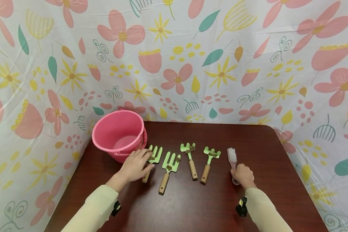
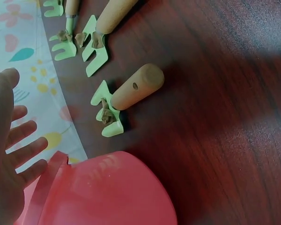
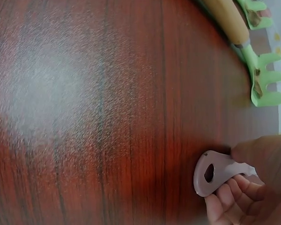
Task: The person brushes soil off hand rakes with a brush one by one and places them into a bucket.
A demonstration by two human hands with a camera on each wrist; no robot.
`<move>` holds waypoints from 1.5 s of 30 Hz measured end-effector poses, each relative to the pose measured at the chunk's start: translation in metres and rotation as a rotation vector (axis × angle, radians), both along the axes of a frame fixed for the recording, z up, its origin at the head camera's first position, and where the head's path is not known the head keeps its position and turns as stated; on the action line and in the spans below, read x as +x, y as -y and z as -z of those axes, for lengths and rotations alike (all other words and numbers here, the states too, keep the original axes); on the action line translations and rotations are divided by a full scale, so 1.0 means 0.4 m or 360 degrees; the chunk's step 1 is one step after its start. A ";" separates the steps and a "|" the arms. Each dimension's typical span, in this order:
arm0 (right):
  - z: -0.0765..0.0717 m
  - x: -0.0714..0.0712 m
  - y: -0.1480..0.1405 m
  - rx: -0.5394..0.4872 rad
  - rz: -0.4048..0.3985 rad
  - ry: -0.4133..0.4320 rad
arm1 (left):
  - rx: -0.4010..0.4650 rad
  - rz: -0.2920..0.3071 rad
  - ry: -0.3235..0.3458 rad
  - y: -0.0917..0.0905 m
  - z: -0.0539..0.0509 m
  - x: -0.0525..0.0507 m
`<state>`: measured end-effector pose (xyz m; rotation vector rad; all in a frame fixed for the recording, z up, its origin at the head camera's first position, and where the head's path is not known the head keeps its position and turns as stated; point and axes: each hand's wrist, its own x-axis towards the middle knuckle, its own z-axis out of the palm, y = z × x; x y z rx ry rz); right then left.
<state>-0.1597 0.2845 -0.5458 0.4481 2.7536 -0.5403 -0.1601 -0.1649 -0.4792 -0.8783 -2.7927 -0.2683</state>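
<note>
In the head view my left hand [image 1: 135, 165] is over the leftmost garden fork [image 1: 156, 158], beside the pink bucket [image 1: 108, 150]. The left wrist view shows its fingers apart and fairly straight, holding nothing, near the bucket's wall [image 2: 107, 194]. That fork's wooden handle [image 2: 136, 88] lies apart from the hand there. On the right, my right hand [image 1: 244, 175] grips the handle of a scrub brush [image 1: 232, 156] with white bristles. The right wrist view shows thumb and fingers around its pale pink handle [image 3: 221, 171], which ends in a hole.
A second green fork [image 1: 170, 163] and two small hand rakes [image 1: 189, 155] [image 1: 210, 156] lie in a row on the dark wooden table [image 1: 197, 206]. Brown bits stick to the tools' heads. A flowered cloth [image 1: 174, 64] hangs behind the table and at its sides.
</note>
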 end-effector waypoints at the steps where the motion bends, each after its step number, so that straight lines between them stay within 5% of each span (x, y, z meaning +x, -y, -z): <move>1: -0.001 0.001 0.000 -0.0012 -0.0007 0.0000 | 0.0001 -0.0003 0.0002 0.000 0.002 0.000; 16: 0.002 0.006 -0.008 -0.0078 -0.0090 -0.0029 | 0.0041 0.0018 0.0059 -0.005 0.020 0.014; 32: 0.002 0.005 -0.004 -0.0081 -0.0149 -0.0254 | 0.0042 0.0005 0.0026 0.011 0.037 0.024; 45: -0.002 0.008 -0.006 -0.0104 -0.0106 -0.0207 | 0.0069 -0.0024 0.0070 0.009 0.060 0.030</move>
